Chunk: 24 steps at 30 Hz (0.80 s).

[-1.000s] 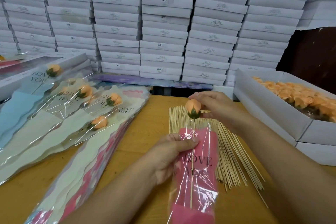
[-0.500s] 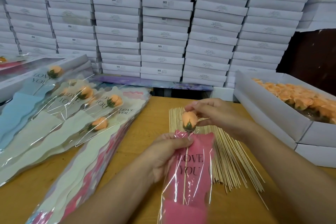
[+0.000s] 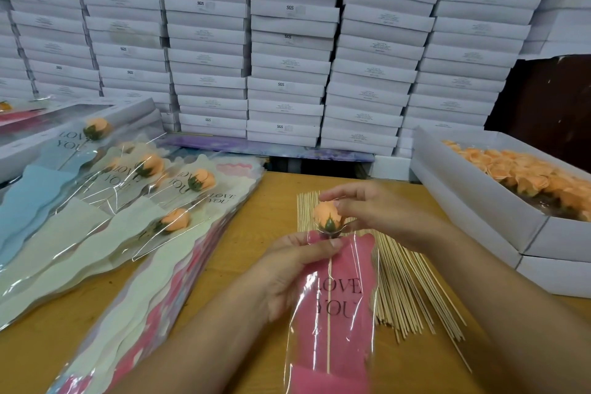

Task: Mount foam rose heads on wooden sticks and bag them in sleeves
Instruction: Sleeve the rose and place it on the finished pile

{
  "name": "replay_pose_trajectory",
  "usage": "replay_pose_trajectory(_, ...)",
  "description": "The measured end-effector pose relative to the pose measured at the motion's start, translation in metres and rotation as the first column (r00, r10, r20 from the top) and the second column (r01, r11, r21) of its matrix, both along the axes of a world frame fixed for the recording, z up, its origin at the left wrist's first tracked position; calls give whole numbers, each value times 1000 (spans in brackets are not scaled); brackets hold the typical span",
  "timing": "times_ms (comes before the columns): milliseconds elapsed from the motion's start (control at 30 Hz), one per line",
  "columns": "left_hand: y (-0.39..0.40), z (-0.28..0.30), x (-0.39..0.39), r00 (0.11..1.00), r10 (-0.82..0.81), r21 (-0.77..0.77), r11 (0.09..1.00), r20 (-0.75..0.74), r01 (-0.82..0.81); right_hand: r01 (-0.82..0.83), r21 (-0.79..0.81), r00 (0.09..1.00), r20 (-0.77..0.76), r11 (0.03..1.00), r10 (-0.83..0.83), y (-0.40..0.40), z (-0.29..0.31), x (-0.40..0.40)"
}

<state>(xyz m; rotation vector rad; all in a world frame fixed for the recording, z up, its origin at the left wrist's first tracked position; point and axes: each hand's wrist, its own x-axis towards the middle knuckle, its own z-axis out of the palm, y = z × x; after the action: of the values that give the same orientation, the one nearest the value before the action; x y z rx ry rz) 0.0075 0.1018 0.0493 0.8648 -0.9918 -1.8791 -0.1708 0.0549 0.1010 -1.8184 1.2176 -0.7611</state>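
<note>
Nearest to me, my left hand point(image 3: 287, 269) is closed on the upper edge of the pink sleeve point(image 3: 335, 313), thumb pressed across the clear film just below the rose. The wooden stick point(image 3: 328, 329) runs down inside the sleeve, past the "LOVE YOU" print. Just above that thumb, the foam rose head point(image 3: 326, 216) sits at the sleeve's mouth, and my right hand point(image 3: 380, 214) pinches it from the right with its fingertips. Under both hands, spare sticks point(image 3: 403, 285) lie fanned on the tabletop point(image 3: 275, 195). To the left lie bagged roses point(image 3: 153, 198) on stacked sleeves; to the right, an open box of rose heads point(image 3: 524, 176). Beyond, stacked white boxes point(image 3: 287, 41) fill the wall.
</note>
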Motion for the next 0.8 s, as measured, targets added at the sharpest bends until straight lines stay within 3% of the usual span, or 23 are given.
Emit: replay_pose_trajectory(800,-9,-9,4,999,49,-17,999,12,-49,-5,64,999,-50,998,8,6,-4,4)
